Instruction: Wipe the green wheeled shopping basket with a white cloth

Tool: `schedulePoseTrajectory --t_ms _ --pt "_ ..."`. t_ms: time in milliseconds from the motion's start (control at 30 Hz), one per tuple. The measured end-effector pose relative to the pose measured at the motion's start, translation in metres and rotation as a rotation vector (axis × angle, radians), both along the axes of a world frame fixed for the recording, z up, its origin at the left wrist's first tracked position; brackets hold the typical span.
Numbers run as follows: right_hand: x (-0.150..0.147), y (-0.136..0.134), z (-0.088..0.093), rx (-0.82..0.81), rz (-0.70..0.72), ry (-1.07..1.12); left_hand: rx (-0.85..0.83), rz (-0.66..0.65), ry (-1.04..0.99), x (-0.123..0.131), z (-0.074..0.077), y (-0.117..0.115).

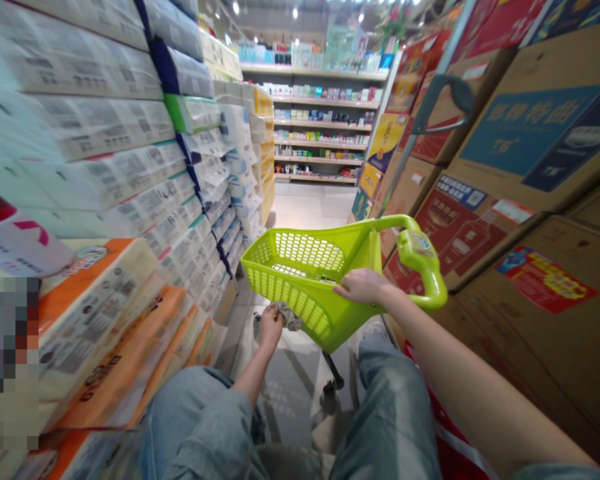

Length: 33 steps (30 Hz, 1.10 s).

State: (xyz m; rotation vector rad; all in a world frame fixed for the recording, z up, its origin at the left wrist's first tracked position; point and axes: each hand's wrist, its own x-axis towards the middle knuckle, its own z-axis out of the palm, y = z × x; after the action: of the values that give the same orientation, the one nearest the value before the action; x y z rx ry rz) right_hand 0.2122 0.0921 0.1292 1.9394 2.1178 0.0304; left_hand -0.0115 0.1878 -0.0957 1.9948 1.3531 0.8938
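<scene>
A lime-green plastic shopping cart point(330, 287) with perforated sides stands in front of me, its thick loop handle to the right. My left hand point(271, 323) is closed on a crumpled greyish patterned cloth point(289, 316) against the lower left side of the cart. Over the near rim of the basket lies my right hand point(363, 287), its fingers curled round the edge. Inside the basket the mesh floor shows in part, with something small and dark there that I cannot make out.
Wrapped paper packs point(100, 120) are stacked high on the left, with orange packs point(125, 347) nearer. Cardboard cartons point(520, 260) rise along the right, beside a grey metal pole with a handle point(443, 103). Stocked shelves point(320, 123) stand across the aisle's far end.
</scene>
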Motion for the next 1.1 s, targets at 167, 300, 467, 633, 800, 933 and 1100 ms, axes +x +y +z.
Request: schedulePoseTrajectory --t_ms 167,300,467,633,800,933,1100 --pt "-0.004 0.001 0.003 -0.009 -0.004 -0.004 0.003 0.006 -0.075 0.021 0.021 0.02" --pt "-0.004 0.0 0.004 -0.015 -0.005 -0.009 -0.037 -0.014 -0.058 0.028 0.017 0.02" --pt "-0.003 0.0 0.004 -0.011 -0.005 -0.015 -0.04 -0.063 -0.075 0.027 0.012 0.022" --pt "-0.003 0.0 0.004 -0.01 -0.008 -0.006 -0.053 -0.084 -0.047 0.021 0.015 0.029" --pt "0.001 -0.002 0.003 -0.023 -0.002 0.002 0.002 -0.125 0.001 0.007 0.007 0.01" --pt "0.0 -0.002 0.004 -0.03 -0.005 -0.001 0.081 -0.083 -0.025 0.013 0.016 -0.008" --pt "-0.003 -0.001 0.004 -0.031 0.001 -0.001 0.054 -0.091 0.027 0.033 0.042 -0.007"
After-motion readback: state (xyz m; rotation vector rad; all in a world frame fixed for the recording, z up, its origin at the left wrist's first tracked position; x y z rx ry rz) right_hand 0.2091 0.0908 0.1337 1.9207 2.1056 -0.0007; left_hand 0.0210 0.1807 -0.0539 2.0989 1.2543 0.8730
